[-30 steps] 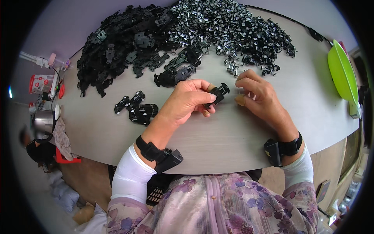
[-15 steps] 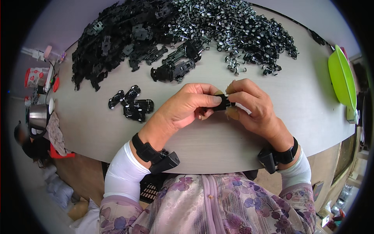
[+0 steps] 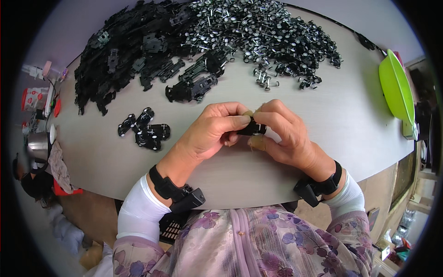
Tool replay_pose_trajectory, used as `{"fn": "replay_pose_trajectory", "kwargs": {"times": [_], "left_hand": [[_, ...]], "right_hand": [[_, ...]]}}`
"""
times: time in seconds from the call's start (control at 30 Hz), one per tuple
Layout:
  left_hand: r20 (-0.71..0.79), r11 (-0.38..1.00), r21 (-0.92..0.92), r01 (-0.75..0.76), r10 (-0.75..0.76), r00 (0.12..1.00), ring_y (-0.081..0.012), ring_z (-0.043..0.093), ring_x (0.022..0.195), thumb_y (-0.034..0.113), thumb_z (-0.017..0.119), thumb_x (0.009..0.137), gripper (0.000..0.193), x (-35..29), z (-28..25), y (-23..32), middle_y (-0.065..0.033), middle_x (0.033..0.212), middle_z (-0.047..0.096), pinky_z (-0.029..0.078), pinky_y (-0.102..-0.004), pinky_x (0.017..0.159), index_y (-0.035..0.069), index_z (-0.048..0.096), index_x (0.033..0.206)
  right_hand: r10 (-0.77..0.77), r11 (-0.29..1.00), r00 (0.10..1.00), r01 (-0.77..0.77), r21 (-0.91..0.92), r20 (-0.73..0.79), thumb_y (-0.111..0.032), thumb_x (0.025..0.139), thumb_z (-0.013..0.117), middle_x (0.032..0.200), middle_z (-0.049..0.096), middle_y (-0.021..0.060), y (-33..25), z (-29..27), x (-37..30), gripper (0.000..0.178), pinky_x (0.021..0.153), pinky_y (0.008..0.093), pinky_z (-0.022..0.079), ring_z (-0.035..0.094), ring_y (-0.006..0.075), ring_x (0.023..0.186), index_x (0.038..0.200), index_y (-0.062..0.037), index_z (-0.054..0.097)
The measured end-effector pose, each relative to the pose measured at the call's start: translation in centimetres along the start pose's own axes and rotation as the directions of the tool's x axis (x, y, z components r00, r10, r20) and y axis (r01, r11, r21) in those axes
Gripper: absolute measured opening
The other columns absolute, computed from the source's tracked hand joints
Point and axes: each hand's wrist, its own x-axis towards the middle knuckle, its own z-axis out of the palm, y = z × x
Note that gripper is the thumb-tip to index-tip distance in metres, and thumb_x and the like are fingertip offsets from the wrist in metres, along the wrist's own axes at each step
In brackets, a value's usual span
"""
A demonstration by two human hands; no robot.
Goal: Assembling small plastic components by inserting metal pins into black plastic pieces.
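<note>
Hands [image 3: 207, 131] [image 3: 290, 134] pinch a black part [image 3: 253, 129] above bare tabletop [image 3: 251, 182], inside its edge [image 3: 240, 206].

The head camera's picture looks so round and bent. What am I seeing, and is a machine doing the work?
There is no robot: these are a person's bare hands, seen by a wide fisheye camera worn on the head, looking down. That lens bends straight edges. Black strapped devices sit on both wrists.

The left hand pinches a small black plastic part; the right hand has its fingers at the other end.

On the pale grey tabletop lie a heap of black plastic pieces, a heap of small silver-and-black wheeled axles, and a small group of black wheeled pieces.
</note>
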Motion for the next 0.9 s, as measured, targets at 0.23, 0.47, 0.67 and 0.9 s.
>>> {"fn": "replay_pose_trajectory", "kwargs": {"times": [0.23, 0.47, 0.67, 0.9], "left_hand": [[-0.057, 0.987, 0.149, -0.066, 0.075, 0.996, -0.0157, 0.067, 0.067, 0.012, 0.058, 0.092, 0.017, 0.3, 0.0, 0.0, -0.0089, 0.086, 0.065, 0.056, -0.0255, 0.055, -0.002, 0.060, 0.102], [-0.070, 0.982, 0.177, -0.068, 0.081, 0.994, -0.0155, 0.067, 0.066, 0.010, 0.055, 0.094, 0.020, 0.5, -0.1, -0.2, -0.0092, 0.088, 0.064, 0.056, -0.0244, 0.054, -0.004, 0.060, 0.107], [-0.081, 0.982, 0.182, -0.050, 0.065, 0.995, -0.0159, 0.067, 0.067, 0.011, 0.056, 0.094, 0.021, 0.4, -0.2, -0.2, -0.0096, 0.089, 0.065, 0.056, -0.0245, 0.055, -0.005, 0.060, 0.107], [-0.086, 0.976, 0.210, -0.056, 0.076, 0.993, -0.0167, 0.067, 0.067, 0.015, 0.057, 0.094, 0.026, 0.4, -0.1, -0.2, -0.0108, 0.090, 0.066, 0.056, -0.0251, 0.055, -0.005, 0.059, 0.111]], "right_hand": [[0.290, 0.888, 0.915, -0.367, -0.277, -0.282, 0.006, 0.074, 0.066, 0.094, 0.062, 0.0085, 5.1, -6.3, 0.0, 0.018, 0.064, 0.0310, 0.049, 0.062, 0.0225, 0.078, 0.090, 0.0000, 0.062], [0.259, 0.806, 0.963, -0.261, -0.530, -0.081, 0.006, 0.071, 0.061, 0.091, 0.063, 0.0098, 6.4, -6.2, -0.5, 0.019, 0.068, 0.0358, 0.049, 0.060, 0.0283, 0.085, 0.089, -0.0006, 0.062], [0.514, 0.803, 0.855, -0.506, -0.314, -0.064, 0.006, 0.069, 0.054, 0.088, 0.061, 0.0120, 5.2, -5.8, -0.8, 0.024, 0.065, 0.0402, 0.048, 0.060, 0.0327, 0.074, 0.091, -0.0006, 0.062], [0.122, 0.878, 0.992, -0.118, -0.465, -0.022, 0.012, 0.065, 0.052, 0.099, 0.059, 0.0115, 4.1, -5.2, 0.1, 0.040, 0.069, 0.0387, 0.050, 0.061, 0.0318, 0.080, 0.101, -0.0027, 0.061]]}}
